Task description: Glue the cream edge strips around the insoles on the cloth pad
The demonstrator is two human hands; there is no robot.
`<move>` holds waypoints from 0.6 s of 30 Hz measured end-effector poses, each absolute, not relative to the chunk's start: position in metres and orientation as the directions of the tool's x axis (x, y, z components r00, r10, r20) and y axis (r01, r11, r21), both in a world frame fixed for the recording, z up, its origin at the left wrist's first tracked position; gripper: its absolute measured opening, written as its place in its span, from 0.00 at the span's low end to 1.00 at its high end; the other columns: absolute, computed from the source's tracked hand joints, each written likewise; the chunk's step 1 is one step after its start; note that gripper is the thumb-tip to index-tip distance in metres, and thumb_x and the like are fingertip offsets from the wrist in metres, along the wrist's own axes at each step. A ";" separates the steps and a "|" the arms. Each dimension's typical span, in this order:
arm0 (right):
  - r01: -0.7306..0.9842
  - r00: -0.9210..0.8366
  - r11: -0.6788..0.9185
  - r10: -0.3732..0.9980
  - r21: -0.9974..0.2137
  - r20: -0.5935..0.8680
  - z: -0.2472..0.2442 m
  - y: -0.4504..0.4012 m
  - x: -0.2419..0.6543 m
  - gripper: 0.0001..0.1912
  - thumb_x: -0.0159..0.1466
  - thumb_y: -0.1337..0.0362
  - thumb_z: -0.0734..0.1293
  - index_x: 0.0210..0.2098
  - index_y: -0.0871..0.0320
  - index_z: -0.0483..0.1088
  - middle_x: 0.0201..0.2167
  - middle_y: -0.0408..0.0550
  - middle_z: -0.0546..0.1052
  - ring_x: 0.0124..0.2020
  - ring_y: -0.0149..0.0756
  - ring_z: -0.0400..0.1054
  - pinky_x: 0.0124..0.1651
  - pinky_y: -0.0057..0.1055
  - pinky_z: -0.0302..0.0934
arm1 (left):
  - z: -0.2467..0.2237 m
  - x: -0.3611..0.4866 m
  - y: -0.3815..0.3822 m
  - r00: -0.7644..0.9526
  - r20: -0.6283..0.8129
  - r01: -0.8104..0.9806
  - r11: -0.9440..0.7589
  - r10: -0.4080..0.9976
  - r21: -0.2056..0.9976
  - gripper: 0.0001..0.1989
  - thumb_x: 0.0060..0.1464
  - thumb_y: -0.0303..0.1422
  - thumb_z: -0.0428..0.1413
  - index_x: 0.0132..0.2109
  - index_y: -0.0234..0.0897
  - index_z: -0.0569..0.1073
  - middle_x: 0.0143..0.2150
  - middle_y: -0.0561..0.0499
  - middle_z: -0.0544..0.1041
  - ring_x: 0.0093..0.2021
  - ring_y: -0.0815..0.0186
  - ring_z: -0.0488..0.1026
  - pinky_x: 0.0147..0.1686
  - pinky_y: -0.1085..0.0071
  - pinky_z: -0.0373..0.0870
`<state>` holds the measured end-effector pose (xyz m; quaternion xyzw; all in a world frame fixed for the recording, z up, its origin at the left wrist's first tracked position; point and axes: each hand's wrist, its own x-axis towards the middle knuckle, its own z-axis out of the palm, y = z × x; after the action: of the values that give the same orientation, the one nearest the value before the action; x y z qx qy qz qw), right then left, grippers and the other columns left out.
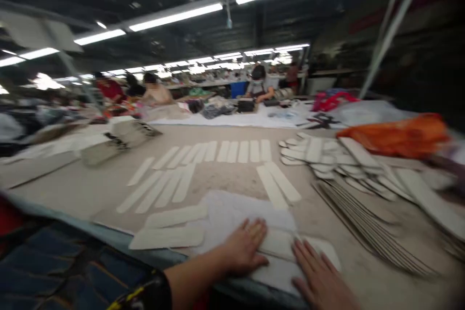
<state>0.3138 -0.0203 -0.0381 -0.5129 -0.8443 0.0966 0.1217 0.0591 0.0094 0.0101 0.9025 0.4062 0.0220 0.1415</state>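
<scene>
My left hand (244, 248) lies flat on a white sheet (236, 206) at the near table edge, fingers stretched out. To its right, my right hand (323, 276) is also flat, with its fingertips touching the right part of a cream strip (278, 243) that lies on the sheet between both hands. A rounded pale end shows beyond the right fingers; whether it is the same strip I cannot tell. Two cream strips (167, 238) lie left of the sheet, their right ends by its edge. Neither hand grasps anything.
Rows of cream strips (244, 151) lie across the table (225, 179). Dark-edged pale pieces (327, 152) and a fanned stack of strips (366, 232) are at right, near an orange bag (395, 135). Scissors (319, 120) lie behind. Several people work farther back.
</scene>
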 end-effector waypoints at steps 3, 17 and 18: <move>0.866 -0.432 0.409 0.901 -0.288 -0.021 -0.032 -0.020 0.322 0.31 0.62 0.48 0.52 0.62 0.47 0.44 0.63 0.39 0.49 0.63 0.41 0.39 0.62 0.48 0.39 | 0.005 0.057 0.019 0.675 -0.099 0.730 -0.643 0.731 0.233 0.35 0.57 0.48 0.40 0.64 0.35 0.41 0.66 0.43 0.43 0.65 0.57 0.37 0.61 0.55 0.37; 0.825 -0.060 0.101 0.994 -0.556 0.091 -0.008 0.008 0.365 0.38 0.51 0.61 0.68 0.59 0.59 0.55 0.44 0.53 0.67 0.43 0.38 0.62 0.48 0.34 0.56 | 0.021 0.097 0.049 0.503 -0.058 0.859 -0.492 0.862 0.138 0.31 0.49 0.47 0.51 0.57 0.35 0.62 0.58 0.43 0.64 0.59 0.53 0.55 0.57 0.55 0.48; 0.781 -0.057 0.119 0.991 -0.613 0.119 -0.006 0.008 0.363 0.36 0.51 0.63 0.67 0.58 0.59 0.56 0.41 0.51 0.68 0.40 0.36 0.63 0.46 0.33 0.58 | 0.027 0.106 0.050 0.490 -0.055 0.867 -0.480 0.870 0.132 0.33 0.47 0.47 0.53 0.57 0.35 0.61 0.58 0.43 0.63 0.59 0.51 0.55 0.57 0.53 0.46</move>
<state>0.3634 0.0076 -0.0057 -0.6335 -0.6995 0.1984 0.2645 0.1055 0.0504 0.0272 0.8602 0.5050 0.0098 0.0708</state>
